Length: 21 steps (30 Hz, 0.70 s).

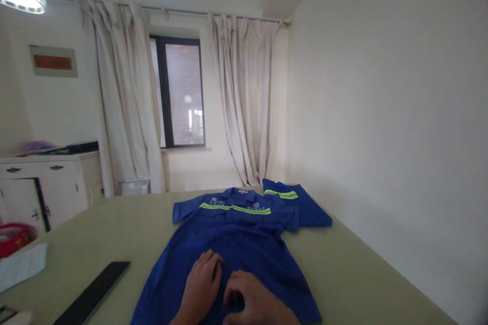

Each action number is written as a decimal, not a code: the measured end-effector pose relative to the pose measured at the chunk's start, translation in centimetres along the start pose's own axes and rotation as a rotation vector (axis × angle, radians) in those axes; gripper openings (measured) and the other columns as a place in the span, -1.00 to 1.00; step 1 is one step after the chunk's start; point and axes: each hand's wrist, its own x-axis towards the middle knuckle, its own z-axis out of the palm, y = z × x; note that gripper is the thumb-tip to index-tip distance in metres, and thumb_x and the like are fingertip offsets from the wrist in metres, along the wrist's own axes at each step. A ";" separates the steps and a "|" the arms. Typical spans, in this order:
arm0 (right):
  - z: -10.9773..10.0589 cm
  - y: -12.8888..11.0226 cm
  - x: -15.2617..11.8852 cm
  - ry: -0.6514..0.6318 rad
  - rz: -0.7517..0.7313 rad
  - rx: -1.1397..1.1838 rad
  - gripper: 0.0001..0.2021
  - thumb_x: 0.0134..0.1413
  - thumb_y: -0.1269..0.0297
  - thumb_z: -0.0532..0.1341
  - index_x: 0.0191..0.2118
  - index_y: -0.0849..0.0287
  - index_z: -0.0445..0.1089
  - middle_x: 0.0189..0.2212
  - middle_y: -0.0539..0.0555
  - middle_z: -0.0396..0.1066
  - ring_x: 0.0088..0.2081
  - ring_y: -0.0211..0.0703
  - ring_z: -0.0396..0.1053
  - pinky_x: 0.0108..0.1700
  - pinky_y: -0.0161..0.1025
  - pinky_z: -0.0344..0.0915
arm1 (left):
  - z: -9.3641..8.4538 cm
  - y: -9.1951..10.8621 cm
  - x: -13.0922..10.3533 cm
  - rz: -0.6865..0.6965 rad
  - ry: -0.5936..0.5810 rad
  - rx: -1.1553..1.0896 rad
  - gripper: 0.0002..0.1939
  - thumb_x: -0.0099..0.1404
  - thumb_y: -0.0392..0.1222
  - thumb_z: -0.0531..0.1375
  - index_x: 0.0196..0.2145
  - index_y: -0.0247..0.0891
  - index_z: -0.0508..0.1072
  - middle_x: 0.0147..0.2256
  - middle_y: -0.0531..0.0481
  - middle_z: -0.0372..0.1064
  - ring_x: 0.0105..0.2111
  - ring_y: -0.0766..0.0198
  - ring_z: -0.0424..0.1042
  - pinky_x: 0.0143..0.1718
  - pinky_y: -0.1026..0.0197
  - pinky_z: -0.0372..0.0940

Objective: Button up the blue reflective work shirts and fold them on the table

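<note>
Where both palms press, left hand [201, 284], right hand [254, 300], soft blue shirt [244, 233]

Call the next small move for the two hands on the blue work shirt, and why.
Probably slide both hands outward along the hem to smooth it. The left hand lies flat and the right hand is curled on the lower front of the blue work shirt, which lies spread on the table with soft creases showing around them.

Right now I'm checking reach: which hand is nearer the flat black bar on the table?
Left. The left hand lies on the blue shirt, closer to the black bar; right hand sits farther.
</note>
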 end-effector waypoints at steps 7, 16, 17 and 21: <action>0.0 0.7 1.9 0.026 -0.048 -0.244 -0.86 0.20 0.16 0.36 -0.19 0.08 0.53 -0.15 0.00 0.52 -0.07 -0.15 0.42 -0.03 -0.34 0.23 | -0.5 0.8 -0.5 -0.161 -0.253 0.122 -0.63 0.46 -0.11 -0.07 -0.13 -0.15 0.53 -0.17 -0.11 0.58 -0.10 0.01 0.54 -0.11 0.08 0.31; -1.0 -0.3 1.1 0.204 0.102 -0.208 -0.90 0.34 0.27 0.22 -0.22 0.11 0.45 -0.23 -0.02 0.51 -0.20 -0.21 0.46 -0.18 -0.36 0.19 | -0.3 0.5 -0.1 -0.076 -0.190 -0.450 -0.51 0.43 0.13 -0.07 -0.26 -0.17 0.57 -0.23 -0.04 0.59 -0.16 0.11 0.50 -0.09 0.20 0.27; -1.0 -0.4 1.1 0.220 0.110 -0.207 -0.90 0.35 0.26 0.22 -0.22 0.11 0.45 -0.24 -0.02 0.52 -0.21 -0.21 0.46 -0.19 -0.35 0.19 | -0.3 0.6 0.0 -0.058 -0.189 -0.495 -0.53 0.43 0.12 -0.06 -0.27 -0.17 0.56 -0.24 -0.03 0.59 -0.18 0.13 0.50 -0.11 0.21 0.28; -1.0 -0.4 1.3 0.257 0.118 -0.215 -0.88 0.34 0.21 0.23 -0.24 0.09 0.47 -0.26 -0.03 0.54 -0.23 -0.19 0.48 -0.22 -0.34 0.17 | -0.3 0.5 0.1 -0.126 -0.132 -0.451 -0.50 0.41 0.17 -0.05 -0.36 -0.16 0.54 -0.30 -0.07 0.57 -0.22 0.08 0.50 -0.14 0.18 0.28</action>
